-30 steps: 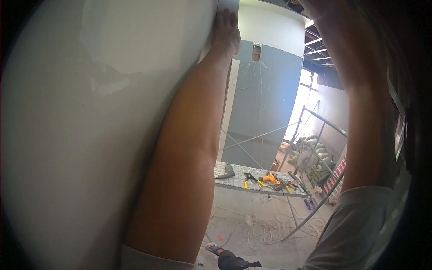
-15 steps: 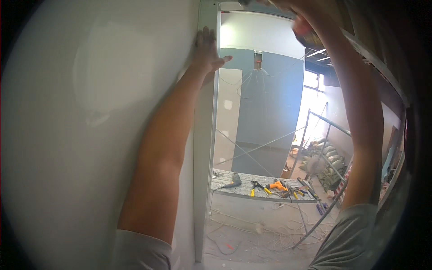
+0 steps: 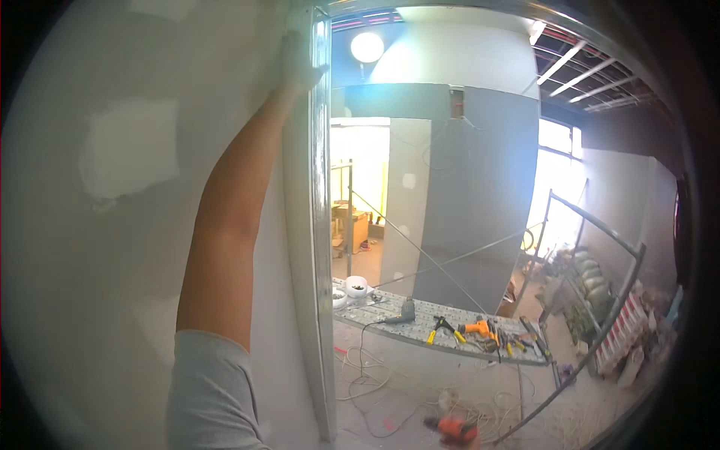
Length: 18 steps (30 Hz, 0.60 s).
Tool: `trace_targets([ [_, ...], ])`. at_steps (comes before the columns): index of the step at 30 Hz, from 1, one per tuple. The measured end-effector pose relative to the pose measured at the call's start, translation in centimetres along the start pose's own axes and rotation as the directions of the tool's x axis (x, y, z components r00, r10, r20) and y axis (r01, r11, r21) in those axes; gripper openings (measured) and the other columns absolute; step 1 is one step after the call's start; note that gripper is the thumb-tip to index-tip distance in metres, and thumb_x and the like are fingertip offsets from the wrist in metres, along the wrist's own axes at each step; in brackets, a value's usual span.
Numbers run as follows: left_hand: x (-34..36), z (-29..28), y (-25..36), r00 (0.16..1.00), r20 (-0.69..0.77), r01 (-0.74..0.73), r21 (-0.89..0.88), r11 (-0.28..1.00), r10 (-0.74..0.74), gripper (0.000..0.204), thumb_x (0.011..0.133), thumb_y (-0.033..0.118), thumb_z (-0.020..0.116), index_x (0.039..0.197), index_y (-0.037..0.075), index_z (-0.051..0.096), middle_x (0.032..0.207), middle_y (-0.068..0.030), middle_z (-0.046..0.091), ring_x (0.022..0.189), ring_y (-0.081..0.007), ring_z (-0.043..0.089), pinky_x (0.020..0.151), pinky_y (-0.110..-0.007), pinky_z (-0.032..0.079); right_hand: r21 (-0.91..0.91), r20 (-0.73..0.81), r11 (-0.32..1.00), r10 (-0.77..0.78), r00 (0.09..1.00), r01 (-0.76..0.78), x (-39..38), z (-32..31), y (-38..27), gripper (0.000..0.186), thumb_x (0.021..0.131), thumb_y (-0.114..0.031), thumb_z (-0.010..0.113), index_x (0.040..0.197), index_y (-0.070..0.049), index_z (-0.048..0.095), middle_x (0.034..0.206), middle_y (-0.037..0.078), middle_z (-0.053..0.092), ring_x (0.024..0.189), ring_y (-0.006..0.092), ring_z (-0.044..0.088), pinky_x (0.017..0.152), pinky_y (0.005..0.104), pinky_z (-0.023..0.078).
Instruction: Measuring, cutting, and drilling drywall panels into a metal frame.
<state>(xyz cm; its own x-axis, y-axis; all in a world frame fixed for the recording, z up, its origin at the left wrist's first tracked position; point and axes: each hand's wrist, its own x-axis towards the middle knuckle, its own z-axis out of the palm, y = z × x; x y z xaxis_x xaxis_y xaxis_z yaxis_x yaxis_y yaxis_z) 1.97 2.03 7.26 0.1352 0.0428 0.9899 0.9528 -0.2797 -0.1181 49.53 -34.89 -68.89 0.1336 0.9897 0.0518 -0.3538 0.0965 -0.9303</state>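
Observation:
My left hand point(image 3: 298, 67) is raised against the upper edge of the pale wall panel point(image 3: 135, 247), beside an upright metal stud point(image 3: 321, 225). Its thumb stands apart over the stud, and the fingers look stretched upward, though blurred and shaded. Low at the bottom edge, a red-and-black power drill point(image 3: 454, 429) points left. Only a sliver of my right hand point(image 3: 474, 444) shows, at the drill's handle; the rest lies outside the view.
Beyond the opening, a perforated scaffold plank point(image 3: 420, 322) carries a grey corded power tool point(image 3: 403, 312), an orange drill point(image 3: 478, 328), yellow-handled tools point(image 3: 444, 330) and white tubs point(image 3: 356, 286). Scaffold tubes point(image 3: 600, 217) rise at right. Loose cables point(image 3: 375, 397) cover the floor; filled sacks point(image 3: 592, 281) lie farther back.
My right arm has come down from overhead, and the red drill now shows at the bottom edge. The view has shifted, opening more of the room; my left hand stays up at the panel edge.

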Motion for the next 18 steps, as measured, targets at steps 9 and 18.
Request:
trace_targets([
  [9,6.4,1.5,-8.0,0.944,-0.242,-0.196,0.135,0.971,0.224,0.104,0.089,0.045,0.073,0.158,-0.007,0.015,0.165,-0.0294,0.018,0.155,-0.0382,0.016,0.127,-0.042,0.014,-0.513,-0.011,0.831,0.245,0.969,-0.216,2.7,-8.0,-1.8,0.039,0.082,-0.012,0.073,0.12,-0.005,0.065,0.108,0.008,0.07,0.102,0.0181,0.063,0.094,0.0385,0.048],
  [18,-1.6,-5.6,1.5,0.917,0.39,0.175,-0.198,0.965,-0.086,0.099,0.091,0.034,0.075,0.159,-0.004,0.014,0.163,-0.0264,0.026,0.15,-0.0321,0.031,0.121,-0.04,0.03,-0.578,0.085,0.811,0.168,0.982,-0.088,6.6,-11.0,-0.3,0.04,0.08,0.004,0.069,0.12,-0.002,0.07,0.109,0.005,0.074,0.1,0.0138,0.067,0.085,0.0296,0.052],
])
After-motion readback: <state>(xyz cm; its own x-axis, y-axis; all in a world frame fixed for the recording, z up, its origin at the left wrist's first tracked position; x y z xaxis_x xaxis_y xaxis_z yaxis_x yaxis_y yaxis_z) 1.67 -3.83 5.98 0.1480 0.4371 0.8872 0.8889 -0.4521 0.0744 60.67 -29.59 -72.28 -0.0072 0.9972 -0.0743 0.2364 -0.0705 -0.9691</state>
